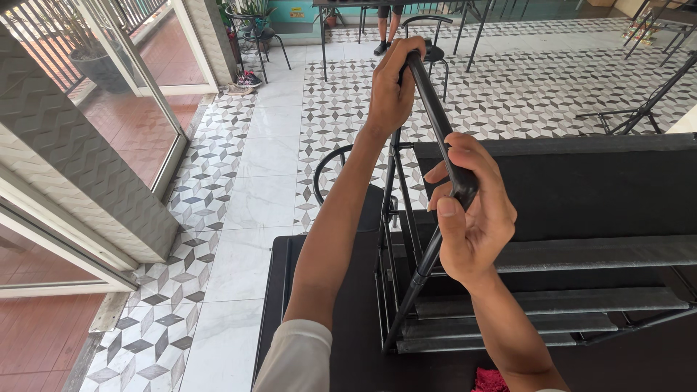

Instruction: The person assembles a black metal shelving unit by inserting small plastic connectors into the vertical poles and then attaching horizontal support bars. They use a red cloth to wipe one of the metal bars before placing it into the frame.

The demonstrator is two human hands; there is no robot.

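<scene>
- Two bare forearms reach forward from the bottom edge; one pale sleeve covers the left upper arm.
- Right hand (472, 218), nearer the camera, is closed around one slanted black metal bar (438, 116), thumb along its near side.
- Left hand (392, 83) is wrapped around that bar's far upper end.
- Bar rises from a folded black metal frame (537, 290) lying on one dark table (327, 312).
- One small red cloth (490, 380) sits at the bottom edge.
- Patterned tile floor (218, 189) beyond; one black chair (432, 43) stands well apart.
</scene>
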